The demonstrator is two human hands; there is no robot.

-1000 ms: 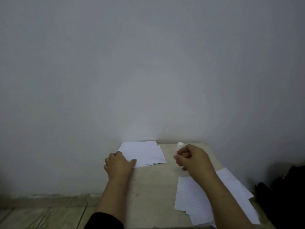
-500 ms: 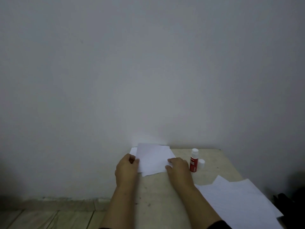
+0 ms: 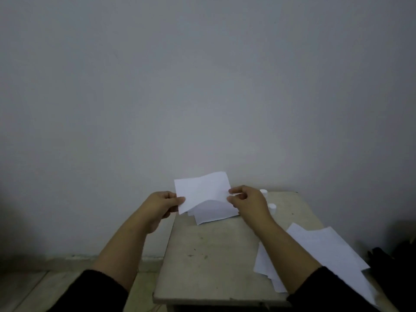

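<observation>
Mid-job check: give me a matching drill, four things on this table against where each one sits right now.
Things
1. top sheet
2. small paper stack
3. loose sheets
4. white cap

Places
A. spread over the near right part of the table, past its right edge
B. on the table just right of the right hand
C. raised, pinched at its side edges by the left hand and the right hand
D. flat at the table's far edge, under the raised paper

Pairs: 1-C, 2-D, 3-A, 4-B
</observation>
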